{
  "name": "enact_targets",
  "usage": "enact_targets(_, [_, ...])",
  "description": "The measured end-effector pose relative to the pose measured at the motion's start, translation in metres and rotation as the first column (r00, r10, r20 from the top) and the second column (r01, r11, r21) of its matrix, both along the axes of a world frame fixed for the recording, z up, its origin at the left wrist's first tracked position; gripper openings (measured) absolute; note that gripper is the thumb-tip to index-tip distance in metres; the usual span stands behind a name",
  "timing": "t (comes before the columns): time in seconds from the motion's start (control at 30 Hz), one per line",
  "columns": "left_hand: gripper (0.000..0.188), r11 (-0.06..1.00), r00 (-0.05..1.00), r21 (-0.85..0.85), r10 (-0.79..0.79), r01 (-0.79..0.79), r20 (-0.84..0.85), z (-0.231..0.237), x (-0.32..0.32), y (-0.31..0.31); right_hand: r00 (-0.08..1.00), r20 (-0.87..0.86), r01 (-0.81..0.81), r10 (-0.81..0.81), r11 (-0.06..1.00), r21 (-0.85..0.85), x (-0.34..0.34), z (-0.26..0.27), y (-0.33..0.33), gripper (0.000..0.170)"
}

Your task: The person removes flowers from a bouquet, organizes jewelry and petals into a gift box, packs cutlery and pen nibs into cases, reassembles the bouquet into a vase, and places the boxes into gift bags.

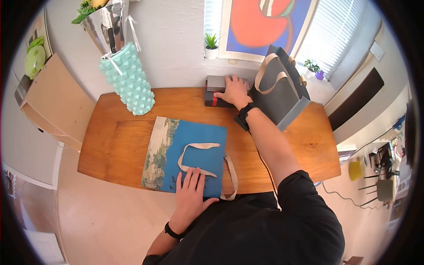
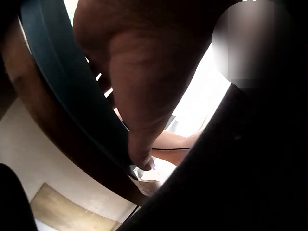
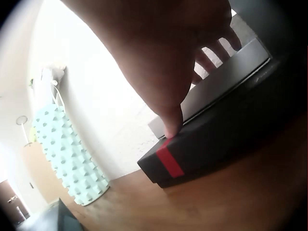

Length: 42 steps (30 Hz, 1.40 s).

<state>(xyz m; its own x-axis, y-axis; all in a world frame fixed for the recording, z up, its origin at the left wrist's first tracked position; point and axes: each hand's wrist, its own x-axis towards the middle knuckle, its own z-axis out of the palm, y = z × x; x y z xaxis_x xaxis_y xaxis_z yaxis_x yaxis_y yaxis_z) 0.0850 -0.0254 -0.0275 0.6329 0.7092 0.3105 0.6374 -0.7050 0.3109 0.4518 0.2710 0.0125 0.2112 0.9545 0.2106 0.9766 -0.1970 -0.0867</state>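
In the head view my left hand (image 1: 191,190) lies with its fingers straight on the lower part of a blue paper bag (image 1: 203,132). The bag lies flat, with a landscape print down its left side and cream ribbon handles. At the back of the table, my right hand (image 1: 236,92) spans a flat grey box (image 1: 216,81), which sits on a black box (image 1: 210,100) with a red band. The right wrist view shows its thumb (image 3: 173,127) against the grey box's near side, just above the red band (image 3: 170,161), and the other fingers over the far side.
A grey paper bag (image 1: 282,99) with ribbon handles stands upright right of the boxes. A tall mint vase (image 1: 128,79) with wrapped flowers stands at the table's back left. Small potted plants (image 1: 211,52) line the windowsill. A thin cable runs from my right wrist.
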Motion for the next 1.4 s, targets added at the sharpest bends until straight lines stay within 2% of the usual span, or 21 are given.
enact_targets(0.07, [0.105,1.000,1.000,0.001,0.002,-0.002,-0.003,0.000,-0.003,0.003,1.000,-0.011,0.028,-0.029,0.998,-0.051,-0.003,0.010,0.000,0.108])
enact_targets(0.13, [0.105,1.000,1.000,0.006,0.007,-0.007,0.001,0.001,-0.003,0.004,0.997,0.055,0.062,-0.054,0.986,-0.157,-0.004,0.017,0.003,0.116])
enact_targets(0.27, [0.104,0.999,1.000,0.025,0.028,-0.028,0.000,0.002,-0.001,0.003,0.997,0.059,0.061,-0.054,0.990,-0.126,-0.004,0.004,0.007,0.116])
enact_targets(0.33, [0.104,0.999,0.999,0.035,0.033,-0.033,0.000,0.001,-0.002,0.001,0.997,0.065,0.042,-0.041,0.999,-0.014,-0.003,-0.006,0.004,0.117])
enact_targets(0.37, [0.104,0.999,0.999,0.036,0.034,-0.034,0.002,0.001,-0.002,0.000,0.997,0.066,0.038,-0.037,0.999,-0.010,-0.001,-0.004,0.004,0.117])
enact_targets(0.43, [0.104,0.998,0.999,0.051,0.038,-0.039,0.004,0.000,-0.003,0.000,0.999,0.046,0.030,-0.024,0.991,-0.133,0.002,0.009,0.008,0.119])
enact_targets(0.53, [0.103,0.998,0.999,0.052,0.041,-0.041,-0.002,-0.004,-0.003,-0.002,0.998,0.067,0.031,-0.018,0.979,-0.202,0.002,0.024,0.010,0.122])
enact_targets(0.93, [0.102,0.997,0.998,0.051,0.052,-0.050,-0.040,-0.001,-0.002,-0.006,0.998,0.053,0.035,-0.029,0.993,-0.115,0.005,0.011,0.010,0.124])
enact_targets(1.07, [0.102,0.998,0.997,0.044,0.057,-0.055,-0.047,0.000,-0.001,-0.007,0.998,0.059,0.013,-0.004,0.989,-0.147,0.008,0.018,0.007,0.124])
enact_targets(1.13, [0.103,0.997,0.997,0.047,0.060,-0.058,-0.045,-0.001,0.000,-0.005,0.994,0.109,-0.003,0.017,0.991,-0.134,0.009,0.021,0.006,0.116])
enact_targets(1.4, [0.103,0.997,0.997,0.053,0.054,-0.051,-0.052,-0.002,-0.001,-0.005,0.998,0.066,-0.002,0.010,0.994,-0.112,0.015,0.020,0.015,0.114])
